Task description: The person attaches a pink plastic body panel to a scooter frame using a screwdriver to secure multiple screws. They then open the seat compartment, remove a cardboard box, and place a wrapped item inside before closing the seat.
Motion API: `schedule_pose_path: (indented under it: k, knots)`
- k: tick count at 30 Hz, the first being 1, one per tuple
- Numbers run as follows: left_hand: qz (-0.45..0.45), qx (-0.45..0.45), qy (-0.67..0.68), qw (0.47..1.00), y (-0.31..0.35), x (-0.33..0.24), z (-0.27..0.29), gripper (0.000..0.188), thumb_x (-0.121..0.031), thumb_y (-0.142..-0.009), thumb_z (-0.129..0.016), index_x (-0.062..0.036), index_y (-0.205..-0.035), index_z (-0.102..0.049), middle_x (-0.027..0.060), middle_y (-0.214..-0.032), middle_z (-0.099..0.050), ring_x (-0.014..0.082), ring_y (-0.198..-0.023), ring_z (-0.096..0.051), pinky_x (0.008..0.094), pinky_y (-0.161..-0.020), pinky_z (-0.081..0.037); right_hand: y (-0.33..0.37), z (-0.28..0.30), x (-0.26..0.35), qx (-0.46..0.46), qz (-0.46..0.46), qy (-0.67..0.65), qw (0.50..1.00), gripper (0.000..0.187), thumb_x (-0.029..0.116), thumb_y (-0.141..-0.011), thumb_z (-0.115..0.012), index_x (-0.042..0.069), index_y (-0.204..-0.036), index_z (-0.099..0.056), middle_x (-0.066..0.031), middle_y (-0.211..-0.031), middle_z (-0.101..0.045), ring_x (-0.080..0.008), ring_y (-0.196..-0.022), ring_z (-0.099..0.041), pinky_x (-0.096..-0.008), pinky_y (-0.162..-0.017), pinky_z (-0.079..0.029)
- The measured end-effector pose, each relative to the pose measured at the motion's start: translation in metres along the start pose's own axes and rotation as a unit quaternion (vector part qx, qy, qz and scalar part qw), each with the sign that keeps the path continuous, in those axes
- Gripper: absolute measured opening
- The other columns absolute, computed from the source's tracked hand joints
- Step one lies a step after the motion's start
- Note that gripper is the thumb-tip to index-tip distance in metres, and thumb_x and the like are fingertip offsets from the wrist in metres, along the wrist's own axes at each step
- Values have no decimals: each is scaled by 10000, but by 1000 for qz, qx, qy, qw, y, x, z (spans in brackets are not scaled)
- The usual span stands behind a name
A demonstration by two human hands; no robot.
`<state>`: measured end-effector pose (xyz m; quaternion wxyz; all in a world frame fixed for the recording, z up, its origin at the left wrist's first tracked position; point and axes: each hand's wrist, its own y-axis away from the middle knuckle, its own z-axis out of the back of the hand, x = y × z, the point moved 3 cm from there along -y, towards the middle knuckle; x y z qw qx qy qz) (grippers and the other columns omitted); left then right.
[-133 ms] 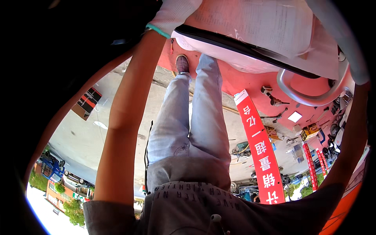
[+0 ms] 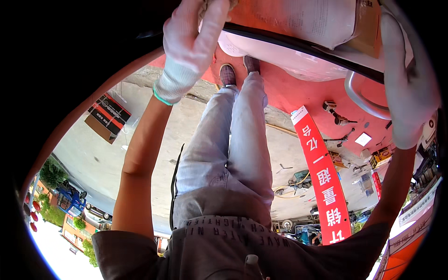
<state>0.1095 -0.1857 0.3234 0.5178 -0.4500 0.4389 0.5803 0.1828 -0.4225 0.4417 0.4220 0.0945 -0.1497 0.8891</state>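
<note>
My left hand, in a white knit glove with a teal cuff, is at the top, left of a white, black-edged surface. Its fingers close around a crumpled brownish thing, mostly cut off by the picture's upper edge. My right hand, also gloved in white and slightly blurred, is raised at the far right with fingers stretched out, beside a brown cardboard box. Printed sheets under clear plastic lie between the hands. Below them runs the black edge of the white body.
A curved silver tube sticks out below the white body. On the red floor lie a cordless power tool and a white square. A long red banner stretches toward me. A black-and-red carton sits at the left.
My left hand has come lower into view, now showing the brownish thing. My right hand has entered at the right. The sheets look shifted, with the cardboard box exposed; a second shoe shows.
</note>
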Motion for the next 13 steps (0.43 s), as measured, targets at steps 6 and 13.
schedule_pose_path:
  k: [6, 13]
  knots:
    - [137, 44, -235, 961, 125, 98, 41, 119, -115, -836, -628, -22, -899, -587, 78, -804, -642, 185, -667, -627, 293, -641, -493, 147, -83, 62, -91, -236, -216, 943, 154, -15, -797, -616, 17, -944, -653, -61, -824, -632, -121, -614, -553, -234, -535, -429]
    - [328, 230, -505, 765, 308, 443, 137, 229, -291, -797, -601, -135, -966, -612, 138, -913, -649, 322, -854, -635, 439, -759, -504, 336, -287, 139, 99, -592, -412, 685, 101, 91, -866, -574, 19, -847, -642, 0, -729, -584, -33, -646, -481, -186, -591, -367]
